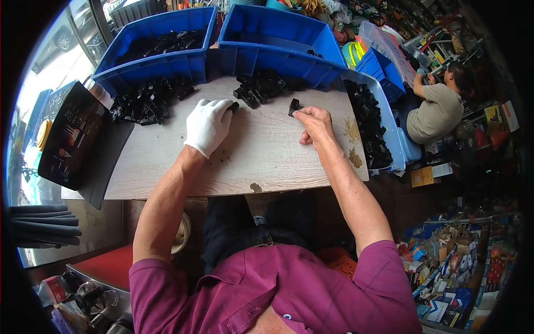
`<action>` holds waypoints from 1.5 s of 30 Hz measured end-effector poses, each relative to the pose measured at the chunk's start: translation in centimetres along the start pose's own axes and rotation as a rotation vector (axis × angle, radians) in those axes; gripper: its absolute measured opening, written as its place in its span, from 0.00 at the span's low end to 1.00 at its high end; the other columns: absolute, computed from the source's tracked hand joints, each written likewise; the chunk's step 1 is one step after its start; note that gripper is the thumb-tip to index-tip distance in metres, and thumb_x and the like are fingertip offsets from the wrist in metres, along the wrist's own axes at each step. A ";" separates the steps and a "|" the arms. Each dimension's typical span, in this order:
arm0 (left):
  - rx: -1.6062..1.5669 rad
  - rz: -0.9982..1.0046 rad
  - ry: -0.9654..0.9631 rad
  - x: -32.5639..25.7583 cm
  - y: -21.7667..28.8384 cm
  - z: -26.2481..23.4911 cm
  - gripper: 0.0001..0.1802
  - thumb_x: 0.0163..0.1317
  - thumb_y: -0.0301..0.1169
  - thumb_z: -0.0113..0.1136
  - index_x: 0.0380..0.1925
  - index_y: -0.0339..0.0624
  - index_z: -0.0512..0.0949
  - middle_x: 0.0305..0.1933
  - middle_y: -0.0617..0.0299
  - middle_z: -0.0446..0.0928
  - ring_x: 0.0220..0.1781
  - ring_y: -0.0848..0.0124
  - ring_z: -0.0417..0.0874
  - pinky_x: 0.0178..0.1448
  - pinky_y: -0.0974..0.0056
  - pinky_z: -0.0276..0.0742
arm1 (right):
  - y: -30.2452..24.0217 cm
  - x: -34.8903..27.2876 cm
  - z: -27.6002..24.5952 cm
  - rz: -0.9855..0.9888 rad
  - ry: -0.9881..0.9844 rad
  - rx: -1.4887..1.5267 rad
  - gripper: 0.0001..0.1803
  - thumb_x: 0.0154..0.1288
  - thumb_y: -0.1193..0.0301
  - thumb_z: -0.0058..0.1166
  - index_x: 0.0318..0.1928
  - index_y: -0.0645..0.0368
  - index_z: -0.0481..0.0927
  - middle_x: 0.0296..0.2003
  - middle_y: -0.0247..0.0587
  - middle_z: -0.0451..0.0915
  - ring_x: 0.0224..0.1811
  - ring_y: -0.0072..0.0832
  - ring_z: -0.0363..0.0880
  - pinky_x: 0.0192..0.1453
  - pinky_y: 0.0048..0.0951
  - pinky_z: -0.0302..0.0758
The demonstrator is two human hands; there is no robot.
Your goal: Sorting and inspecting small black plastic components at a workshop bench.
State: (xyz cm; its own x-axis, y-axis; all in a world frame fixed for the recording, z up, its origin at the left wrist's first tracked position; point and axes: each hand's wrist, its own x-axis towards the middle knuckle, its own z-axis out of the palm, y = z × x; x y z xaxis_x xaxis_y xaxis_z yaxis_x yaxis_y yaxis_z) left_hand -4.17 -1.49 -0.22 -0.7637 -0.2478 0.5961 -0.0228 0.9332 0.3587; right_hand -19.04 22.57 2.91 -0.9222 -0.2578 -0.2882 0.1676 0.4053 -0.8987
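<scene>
In a white knitted glove, my left hand (207, 127) rests low over the wooden tabletop (250, 150), its fingers closed on a small black part (234, 106). My bare right hand (316, 123) pinches another small black plastic piece (293, 104) upright between thumb and finger. The two pieces are apart. Beyond my hands lies a loose pile of black plastic parts (259, 89) at the middle, and a larger pile of black parts (146, 103) is at the left. What the parts are is too small to tell.
Behind the piles stand a blue bin of black parts (114, 69) and a second blue bin (278, 64) with few parts inside. A light blue tub (394, 150) of black parts adjoins the right edge. A dark screen-like panel (75, 136) leans at left. Another person (436, 108) sits at far right.
</scene>
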 end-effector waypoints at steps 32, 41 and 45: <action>-0.280 0.225 -0.119 1.5 4.4 1.7 0.15 0.64 0.24 0.62 0.51 0.43 0.85 0.49 0.53 0.86 0.49 0.52 0.86 0.55 0.56 0.82 | -1.3 -3.0 2.9 -0.138 -0.251 -0.212 0.21 0.59 0.73 0.67 0.53 0.63 0.83 0.20 0.30 0.74 0.13 0.18 0.68 0.15 0.25 0.70; -0.343 0.355 -0.125 1.8 4.8 3.5 0.13 0.65 0.25 0.60 0.49 0.44 0.85 0.46 0.54 0.85 0.47 0.52 0.86 0.50 0.54 0.83 | -0.9 -2.9 2.7 -0.180 -0.216 -0.221 0.21 0.55 0.76 0.64 0.52 0.60 0.87 0.25 0.40 0.84 0.20 0.29 0.84 0.22 0.32 0.85; -0.361 0.298 -0.157 1.5 4.7 3.1 0.14 0.65 0.22 0.62 0.50 0.41 0.86 0.49 0.49 0.85 0.49 0.49 0.87 0.52 0.55 0.83 | -0.2 -2.5 3.1 -0.186 -0.224 -0.200 0.21 0.55 0.76 0.64 0.52 0.59 0.87 0.26 0.40 0.84 0.20 0.28 0.83 0.21 0.32 0.84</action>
State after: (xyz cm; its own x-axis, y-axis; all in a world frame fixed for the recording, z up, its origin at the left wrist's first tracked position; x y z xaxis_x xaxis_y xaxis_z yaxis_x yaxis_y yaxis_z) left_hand -7.41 3.34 0.18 -0.7915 0.0841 0.6054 0.4149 0.8012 0.4313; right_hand -15.68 20.38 2.81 -0.8273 -0.5207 -0.2106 -0.0886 0.4913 -0.8665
